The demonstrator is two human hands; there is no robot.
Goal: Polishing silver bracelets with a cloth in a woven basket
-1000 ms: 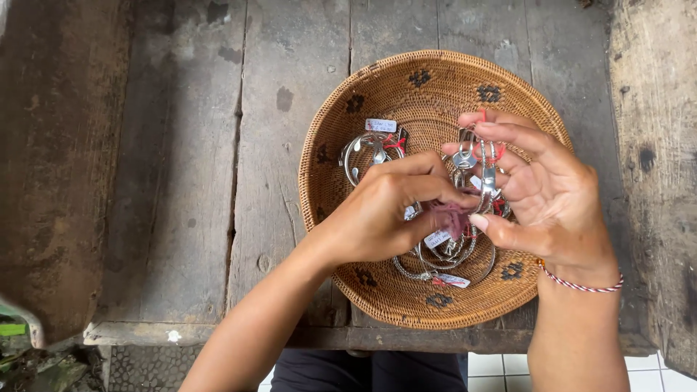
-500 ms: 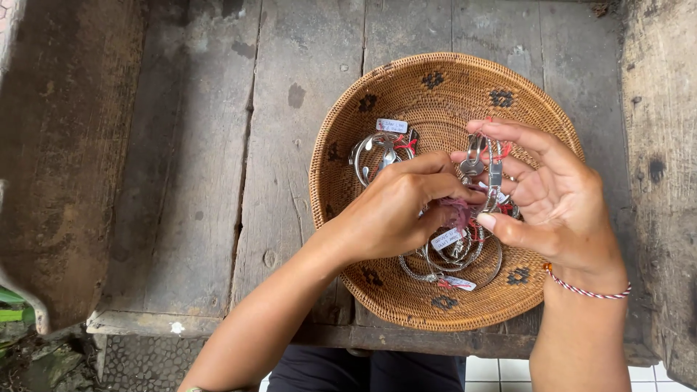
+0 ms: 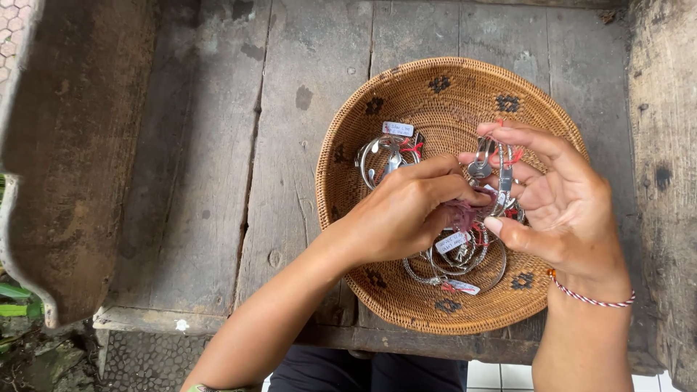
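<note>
Centrally above woven basket (image 3: 377, 145): left hand (image 3: 406, 214) pinching, right hand (image 3: 563, 203) half-open, both on silver bangles (image 3: 490, 170)

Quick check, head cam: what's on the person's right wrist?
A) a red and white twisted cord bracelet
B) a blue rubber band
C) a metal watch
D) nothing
A: a thin red and white cord bracelet circles the wrist of the right hand, which is raised over the woven basket of silver bangles.
</note>
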